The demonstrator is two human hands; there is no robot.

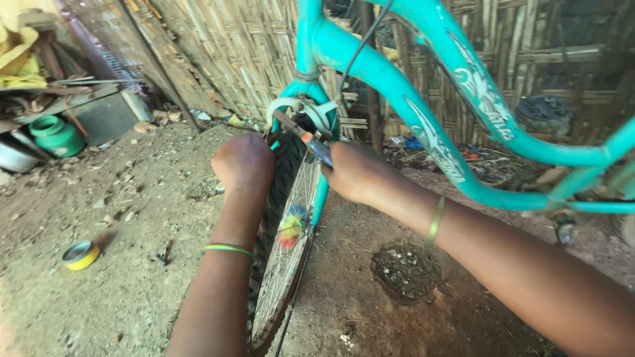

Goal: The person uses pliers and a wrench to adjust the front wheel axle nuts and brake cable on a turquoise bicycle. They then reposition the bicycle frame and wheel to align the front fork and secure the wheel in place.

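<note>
Two hands at turquoise bike [390,86], head view. Left hand [243,164] fisted against tyre [281,178] top, fingers curled shut; what they held hidden. Right hand [355,173] closed on pliers [307,137], tip up at brake [301,109] beside fork. Wheel [284,264] stood on dirt floor [132,264]. Yellow tin [80,254] lay well left; green jug [56,134] by bamboo wall [225,46].

glossy painted metal bicycle frame [397,86]; matt, knobbly rubber tyre [281,178]; shiny thin metal spokes [291,251]; rough dusty earth floor [132,264]; dry woven bamboo wall [231,46]; smooth plastic green jar [56,135].
</note>
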